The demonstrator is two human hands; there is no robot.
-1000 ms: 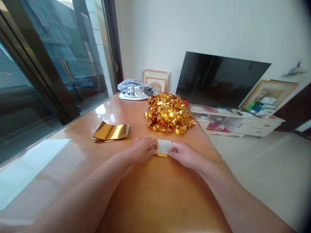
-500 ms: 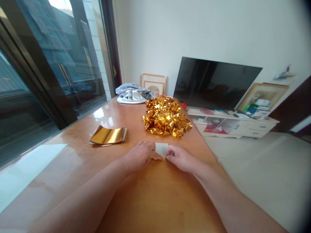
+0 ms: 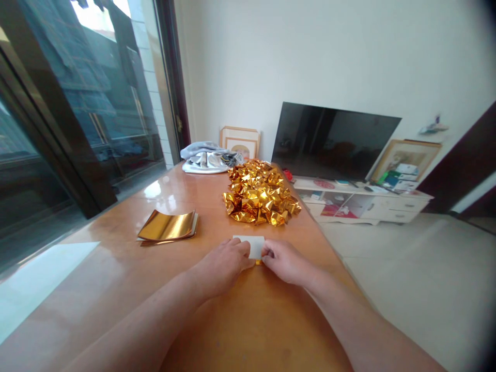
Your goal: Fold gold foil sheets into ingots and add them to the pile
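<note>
A sheet of gold foil paper (image 3: 254, 247) lies pale side up on the wooden table, its near edge turned over so that a narrow gold strip shows. My left hand (image 3: 232, 257) grips the left part of this near edge, the thumb along the strip and the other fingers over the sheet. At the right end of the edge my right hand (image 3: 281, 260) pinches the paper, fingers curled. Beyond the sheet is a heap of folded gold foil pieces (image 3: 258, 199). To the left rests a stack of gold foil sheets (image 3: 168, 226), slightly curled.
Folded grey-white cloth (image 3: 207, 159) sits at the table's far end. The wooden table's (image 3: 217, 330) right edge drops to a tiled floor. Past it stand a white cabinet (image 3: 391, 209) and a dark television (image 3: 329, 142). A glass sliding door (image 3: 89, 103) is on the left.
The view has shifted slightly, so the scene sits lower and further left. My left thumb has drawn back toward the near edge, and more of the pale sheet shows. Both hands stay on the paper.
</note>
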